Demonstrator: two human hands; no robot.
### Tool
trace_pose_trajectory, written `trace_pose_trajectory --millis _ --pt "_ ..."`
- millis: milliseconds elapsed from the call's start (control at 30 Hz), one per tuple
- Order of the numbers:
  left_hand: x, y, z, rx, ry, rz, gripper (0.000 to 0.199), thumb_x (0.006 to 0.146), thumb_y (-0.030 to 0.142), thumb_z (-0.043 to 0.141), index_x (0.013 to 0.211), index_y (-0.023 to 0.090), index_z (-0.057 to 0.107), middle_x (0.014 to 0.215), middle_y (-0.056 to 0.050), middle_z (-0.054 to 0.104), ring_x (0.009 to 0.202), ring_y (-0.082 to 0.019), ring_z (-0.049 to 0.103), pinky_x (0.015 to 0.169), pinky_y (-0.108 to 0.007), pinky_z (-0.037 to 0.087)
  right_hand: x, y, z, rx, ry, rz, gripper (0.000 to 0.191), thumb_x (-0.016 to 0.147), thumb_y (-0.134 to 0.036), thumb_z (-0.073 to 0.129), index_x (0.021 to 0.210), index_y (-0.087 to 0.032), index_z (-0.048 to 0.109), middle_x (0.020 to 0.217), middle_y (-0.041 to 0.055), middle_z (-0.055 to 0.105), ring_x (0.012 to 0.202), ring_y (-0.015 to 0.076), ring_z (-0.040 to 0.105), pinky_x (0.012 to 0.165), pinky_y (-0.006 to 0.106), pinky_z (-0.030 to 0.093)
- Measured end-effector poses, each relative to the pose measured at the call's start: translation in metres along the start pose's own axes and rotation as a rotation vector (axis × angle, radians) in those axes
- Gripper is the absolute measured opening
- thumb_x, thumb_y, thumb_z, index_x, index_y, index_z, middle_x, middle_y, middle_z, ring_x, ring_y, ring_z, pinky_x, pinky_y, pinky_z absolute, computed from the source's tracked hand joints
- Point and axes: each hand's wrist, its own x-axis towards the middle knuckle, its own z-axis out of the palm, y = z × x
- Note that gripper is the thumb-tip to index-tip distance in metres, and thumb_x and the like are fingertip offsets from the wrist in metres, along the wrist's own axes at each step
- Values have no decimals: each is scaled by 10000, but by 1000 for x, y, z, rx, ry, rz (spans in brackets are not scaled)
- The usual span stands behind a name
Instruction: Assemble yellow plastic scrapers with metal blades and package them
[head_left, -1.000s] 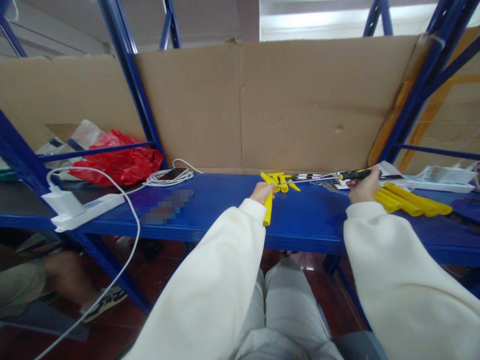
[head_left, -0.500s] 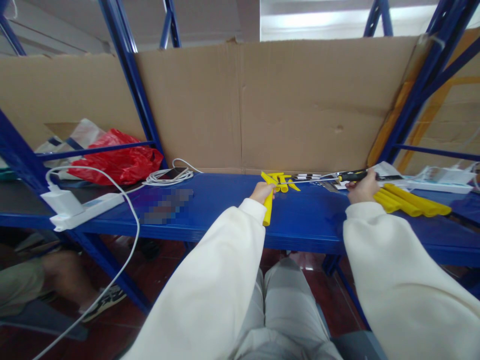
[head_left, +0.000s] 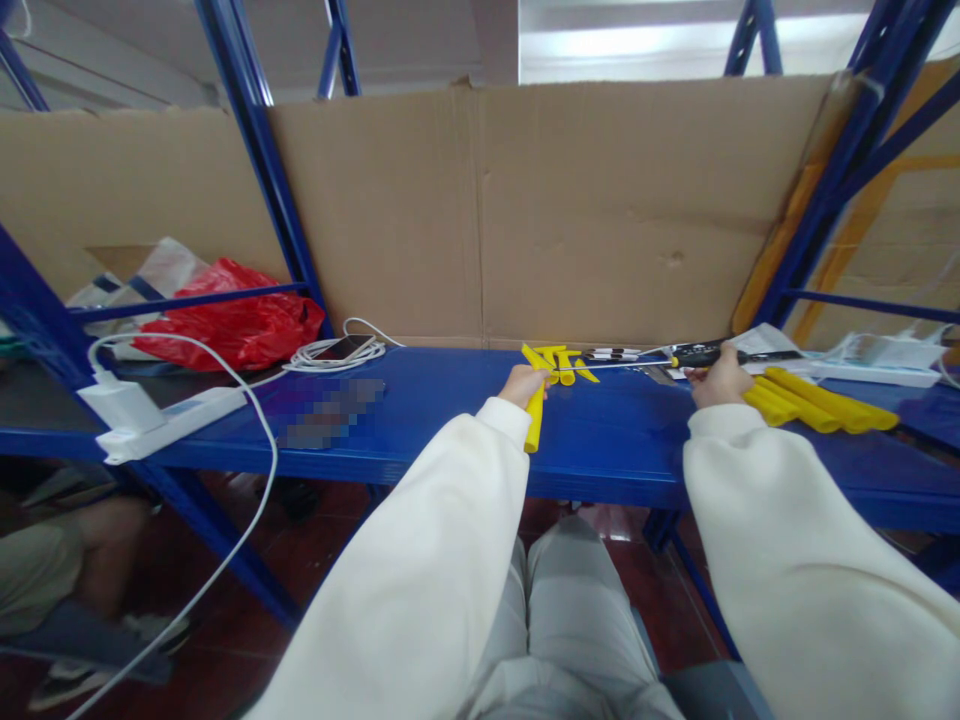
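Note:
My left hand (head_left: 523, 385) is closed around a yellow plastic tube-like piece (head_left: 534, 428), which stands roughly upright above the blue shelf surface. In my right hand (head_left: 720, 382) is a screwdriver (head_left: 696, 356) with a black and yellow handle. Its long, thin metal shaft points left, and the tip reaches the yellow piece at my left fingers; whether it enters the piece I cannot tell. Just behind my left hand lie several smaller yellow pieces (head_left: 568, 370). Beside my right wrist rest several longer yellow tubes (head_left: 817, 402).
A white power strip (head_left: 169, 420) with a plugged-in charger and hanging cable sits left. Behind it are a coiled white cable (head_left: 337, 355) and a red plastic bag (head_left: 236, 315). Cardboard (head_left: 585, 210) walls the back. Another person's leg (head_left: 112, 545) shows below left.
My right hand and the screwdriver have shifted slightly left and the handle sits a little lower. My left hand keeps its hold. The other person's leg and foot moved left.

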Motion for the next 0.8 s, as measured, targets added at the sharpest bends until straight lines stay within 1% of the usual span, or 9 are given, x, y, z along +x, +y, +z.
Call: trace_pose_trajectory --millis 100,233,367,567,700,800 --pt "0 0 0 35 17 1 201 836 2 615 674 115 651 437 45 483 399 -89 439 498 -227 391 -1 -1 1 -3 -31 -17 129 1062 -268 524 953 -220 471 696 -71 516 471 63 437 432 129 482" --pt "1 -1 -1 73 45 21 264 868 4 576 638 124 624 425 43 472 391 -89 428 496 -232 387 -3 -3 2 7 -87 -77 223 1078 -265 490 864 -223 441 622 -89 451 433 62 391 433 131 478" --pt "4 -2 -1 90 69 36 247 870 18 583 651 118 640 428 39 477 413 -103 464 527 -241 420 -4 -5 4 46 -147 -81 243 1077 -268 480 842 -239 425 574 -100 395 409 72 360 393 136 440" --pt "9 -4 -2 108 98 56 194 859 22 597 705 107 678 432 34 493 433 -112 499 536 -236 437 -3 -7 6 146 -215 -80 232 1076 -236 440 845 -250 421 561 -95 421 382 72 381 332 130 373" --pt "10 -4 -3 133 109 80 198 862 23 591 710 111 682 435 33 497 432 -115 505 528 -234 437 0 -4 6 127 -200 -58 214 1071 -246 464 860 -249 428 554 -103 401 376 69 381 347 127 403" --pt "10 -4 -4 168 115 79 208 873 24 584 711 108 685 431 36 487 424 -116 506 526 -236 437 1 0 6 73 -176 -42 192 1059 -250 495 875 -245 440 577 -95 432 414 76 429 405 137 487"
